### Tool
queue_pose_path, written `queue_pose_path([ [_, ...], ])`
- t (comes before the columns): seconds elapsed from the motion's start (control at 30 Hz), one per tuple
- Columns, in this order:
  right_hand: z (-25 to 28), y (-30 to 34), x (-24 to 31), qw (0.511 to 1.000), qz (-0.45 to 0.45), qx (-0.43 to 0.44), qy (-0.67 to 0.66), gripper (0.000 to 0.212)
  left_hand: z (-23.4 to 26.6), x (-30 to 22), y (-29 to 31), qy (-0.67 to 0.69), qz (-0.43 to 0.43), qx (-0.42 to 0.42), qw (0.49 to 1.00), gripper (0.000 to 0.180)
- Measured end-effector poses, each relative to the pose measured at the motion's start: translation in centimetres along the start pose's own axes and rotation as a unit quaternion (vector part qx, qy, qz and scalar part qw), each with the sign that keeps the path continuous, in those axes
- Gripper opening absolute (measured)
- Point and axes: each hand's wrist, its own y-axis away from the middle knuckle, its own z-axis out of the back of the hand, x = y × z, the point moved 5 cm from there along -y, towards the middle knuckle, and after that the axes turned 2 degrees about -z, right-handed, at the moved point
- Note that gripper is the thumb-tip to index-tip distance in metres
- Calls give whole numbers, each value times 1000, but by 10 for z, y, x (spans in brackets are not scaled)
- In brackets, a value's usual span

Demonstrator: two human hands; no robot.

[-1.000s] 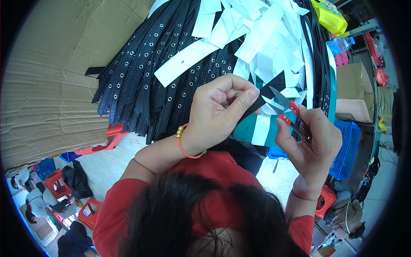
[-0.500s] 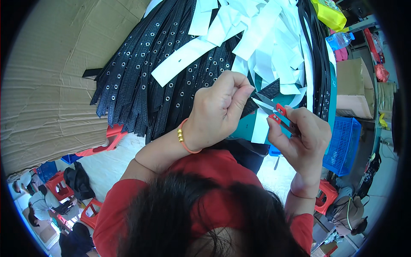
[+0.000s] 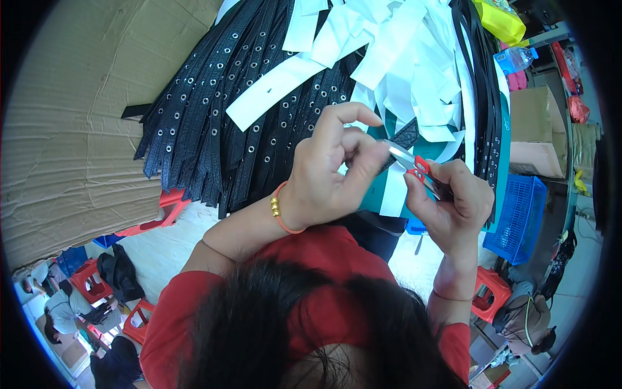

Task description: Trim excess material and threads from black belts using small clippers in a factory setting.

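Red-handled snips [image 3: 422,165] close up as the left hand [image 3: 334,159] lifts its forefinger

Compared with half a second ago, the blades, then spread apart, lie nearly together, and the left forefinger has straightened away from the thumb it was pressed against. The right hand [image 3: 457,198] has shifted slightly toward the left one. It is closed around the snips, thumb on one side and fingers on the other, with the tips just beside the left thumb.

The left hand is partly open, its other fingers curled; the thumb is blurred, and I cannot tell whether it pinches anything. The textured black strap end [image 3: 406,135] shows between the hands, partly behind the blades, above a green surface [image 3: 374,196]. Beyond it lie loose white strips [image 3: 265,92] and a fan of eyeleted black straps [image 3: 210,91].

My reading is that a small trimming cut at the strap end is in hand. The next move seems to call for checking that edge, then reopening the blades clear of the thumb.
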Motion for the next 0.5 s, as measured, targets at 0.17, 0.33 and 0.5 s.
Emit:
queue_pose_path([
  [0.17,0,3,-3,997,53,-63,8,22,-6,0,3,107,46,37,992,44],
  [0.33,5,14,-38,915,-180,-211,-292,15,-10,4,-4,157,103,38,982,36],
  [0.5,-24,-4,-39,796,-379,-39,-471,13,-22,7,-2,176,146,10,973,21],
])
